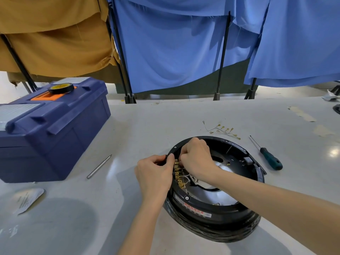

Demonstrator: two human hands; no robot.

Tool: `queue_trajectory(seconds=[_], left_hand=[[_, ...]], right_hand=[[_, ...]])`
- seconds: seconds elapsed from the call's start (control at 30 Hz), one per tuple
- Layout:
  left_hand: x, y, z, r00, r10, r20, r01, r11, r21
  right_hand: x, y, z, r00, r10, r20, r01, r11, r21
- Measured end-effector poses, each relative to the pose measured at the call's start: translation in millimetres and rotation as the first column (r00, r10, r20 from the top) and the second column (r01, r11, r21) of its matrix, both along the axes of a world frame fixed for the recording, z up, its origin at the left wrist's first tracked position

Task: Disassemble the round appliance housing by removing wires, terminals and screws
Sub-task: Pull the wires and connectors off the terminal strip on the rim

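Head view: left hand (pixel 156 172) grips the housing (pixel 220 206) by its rim, steadying it, while right hand (pixel 196 157) pinches terminals (pixel 177 174) just inside.

bright overhead light, glare on table (pixel 334 151), soft shadows, wide-angle edge distortion.

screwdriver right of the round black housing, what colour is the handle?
Teal-green screwdriver handle, black collar at the shaft end; head view.
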State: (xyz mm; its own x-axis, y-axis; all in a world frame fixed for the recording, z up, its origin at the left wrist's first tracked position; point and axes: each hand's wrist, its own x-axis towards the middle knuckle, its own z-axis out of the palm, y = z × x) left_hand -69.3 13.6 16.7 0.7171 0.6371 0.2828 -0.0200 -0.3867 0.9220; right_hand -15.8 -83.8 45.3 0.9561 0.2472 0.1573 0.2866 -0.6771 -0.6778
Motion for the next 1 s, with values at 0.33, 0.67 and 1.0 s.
queue_trajectory(seconds=[0.33, 0.67, 1.0], left_hand=[[-1, -1, 2, 1.000, 0.004, -0.007, -0.004, 1.000, 0.022], [-1, -1, 1, 1.000, 0.014, 0.008, -0.014, 1.000, 0.005], [-2, -2, 1, 1.000, 0.013, -0.006, -0.014, 0.999, -0.048]], right_hand=[[3, -7, 2, 0.997, -0.004, -0.072, 0.007, 0.999, 0.036], [7, -27, 14, 0.985, 0.136, -0.107, -0.126, 0.987, 0.096], [12, -45, 15, 0.987, 0.152, -0.058, -0.135, 0.964, 0.227]])
